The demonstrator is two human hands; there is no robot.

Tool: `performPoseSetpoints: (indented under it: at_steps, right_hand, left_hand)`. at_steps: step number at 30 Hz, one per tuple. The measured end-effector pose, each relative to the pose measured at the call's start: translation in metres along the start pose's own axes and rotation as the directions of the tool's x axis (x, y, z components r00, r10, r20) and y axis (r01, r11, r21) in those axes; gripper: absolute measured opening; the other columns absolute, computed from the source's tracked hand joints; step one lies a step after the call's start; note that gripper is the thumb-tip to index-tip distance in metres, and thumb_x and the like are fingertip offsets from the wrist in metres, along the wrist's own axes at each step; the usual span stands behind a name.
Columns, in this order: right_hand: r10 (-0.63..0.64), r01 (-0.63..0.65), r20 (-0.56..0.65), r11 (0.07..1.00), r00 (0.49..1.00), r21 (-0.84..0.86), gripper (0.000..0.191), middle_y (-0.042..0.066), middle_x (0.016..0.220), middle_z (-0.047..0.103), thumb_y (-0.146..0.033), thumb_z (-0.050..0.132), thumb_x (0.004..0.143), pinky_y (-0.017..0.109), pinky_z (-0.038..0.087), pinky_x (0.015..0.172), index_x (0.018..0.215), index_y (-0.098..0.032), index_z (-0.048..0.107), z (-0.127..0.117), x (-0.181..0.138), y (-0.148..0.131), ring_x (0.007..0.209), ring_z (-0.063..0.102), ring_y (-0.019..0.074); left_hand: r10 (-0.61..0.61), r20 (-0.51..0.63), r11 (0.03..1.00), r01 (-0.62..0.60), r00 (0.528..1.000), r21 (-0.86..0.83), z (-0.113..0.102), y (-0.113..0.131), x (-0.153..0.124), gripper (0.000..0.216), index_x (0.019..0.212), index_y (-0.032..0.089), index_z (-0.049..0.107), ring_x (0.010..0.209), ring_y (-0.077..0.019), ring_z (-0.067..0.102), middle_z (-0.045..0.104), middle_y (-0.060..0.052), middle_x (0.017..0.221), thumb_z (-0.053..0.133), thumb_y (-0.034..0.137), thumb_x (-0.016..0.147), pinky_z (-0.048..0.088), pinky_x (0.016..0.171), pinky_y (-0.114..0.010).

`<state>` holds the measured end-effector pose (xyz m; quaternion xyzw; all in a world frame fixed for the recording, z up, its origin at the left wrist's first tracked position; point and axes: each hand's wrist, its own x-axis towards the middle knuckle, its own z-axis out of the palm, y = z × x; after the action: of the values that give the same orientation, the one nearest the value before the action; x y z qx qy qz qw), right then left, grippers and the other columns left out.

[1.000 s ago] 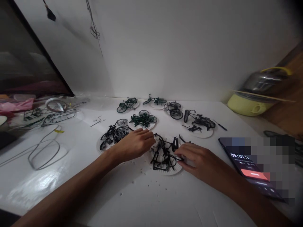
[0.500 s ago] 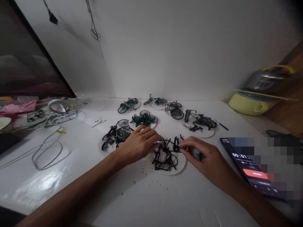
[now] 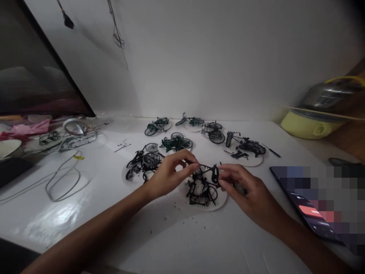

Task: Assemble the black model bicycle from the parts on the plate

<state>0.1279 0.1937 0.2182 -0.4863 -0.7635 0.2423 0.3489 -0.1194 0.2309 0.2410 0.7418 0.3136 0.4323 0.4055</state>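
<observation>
Between my two hands is a black miniature bicycle frame part [image 3: 214, 174], held just above a white paper plate [image 3: 221, 201]. My left hand [image 3: 173, 172] pinches its thin left end between thumb and fingers. At the chain-cover end, my right hand [image 3: 243, 186] closes thumb and fingertips on it; the exact contact is partly hidden. Loose black bicycle parts [image 3: 198, 198], including a ring-shaped piece, lie on that plate. A small spoked wheel [image 3: 240, 188] shows partly behind my right fingers. Left of my left hand, another plate [image 3: 125, 182] bears black parts and wheels [image 3: 151, 159].
Several miniature bicycles stand or lie behind, among them a green one [image 3: 176, 143] and a black one [image 3: 251, 147]. A screwdriver [image 3: 272, 151] lies right of them. A phone [image 3: 306, 209] rests at the right, a cable [image 3: 78, 179] at the left. Tiny bits [image 3: 165, 219] dot the table front.
My left hand has turned so its thumb now shows pinching the frame part, which is raised slightly. My right hand stays at the other end. The whole view has shifted a little.
</observation>
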Motion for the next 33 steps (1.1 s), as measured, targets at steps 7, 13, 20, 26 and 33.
performPoseSetpoints:
  at_steps: [7,13,20,26,33]
  right_hand:
    - [-0.259,0.299,0.216,0.938,0.941,-0.178,0.022,0.003,0.106,0.069,-0.018,0.052,0.097,0.033,0.053,0.085,0.115,-0.028,0.06,0.003,0.002,-0.002,0.099,0.065,0.017]
    - [-0.374,0.468,0.333,0.842,0.865,-0.269,0.03,0.007,0.106,0.067,-0.008,0.05,0.095,0.034,0.053,0.084,0.12,-0.021,0.059,0.008,0.002,-0.002,0.102,0.062,0.0202]
    - [-0.396,0.569,0.433,0.707,0.81,-0.419,0.03,0.007,0.091,0.064,0.002,0.044,0.092,0.04,0.05,0.077,0.102,-0.017,0.064,0.006,0.003,-0.009,0.089,0.059,0.0228]
    - [-0.405,0.499,0.311,0.797,0.86,-0.341,0.027,0.007,0.099,0.065,-0.004,0.047,0.093,0.037,0.051,0.079,0.108,-0.02,0.063,0.008,0.005,-0.002,0.093,0.061,0.0208]
    - [-0.176,0.177,0.02,0.979,0.984,-0.103,0.011,0.004,0.096,0.068,-0.02,0.056,0.093,0.031,0.052,0.075,0.1,-0.024,0.063,0.001,0.008,-0.002,0.087,0.065,0.018]
  left_hand:
    - [-0.221,0.006,0.879,0.201,0.975,-0.431,0.003,-0.004,0.004,0.021,0.089,0.013,0.057,0.086,-0.0201,0.071,0.07,-0.01,0.094,0.059,0.033,0.096,0.06,0.068,-0.03]
    - [-0.274,0.017,0.83,0.246,0.961,-0.5,0.007,-0.011,0.003,0.024,0.087,0.017,0.046,0.072,-0.0175,0.07,0.069,-0.006,0.088,0.058,0.035,0.096,0.057,0.055,-0.026]
    - [-0.307,0.053,0.792,0.286,0.95,-0.54,0.01,-0.009,0.002,0.025,0.104,0.016,0.051,0.077,-0.0165,0.067,0.066,-0.008,0.097,0.069,0.026,0.089,0.058,0.06,-0.028]
    - [-0.291,0.059,0.798,0.276,0.955,-0.536,0.013,-0.011,0.002,0.038,0.111,0.01,0.059,0.079,-0.0133,0.065,0.067,-0.008,0.097,0.078,0.016,0.078,0.057,0.068,-0.027]
    - [-0.285,0.011,0.837,0.255,0.958,-0.484,0.014,-0.012,0.002,0.033,0.099,0.01,0.066,0.074,-0.0101,0.06,0.061,-0.001,0.085,0.083,0.015,0.071,0.055,0.068,-0.024]
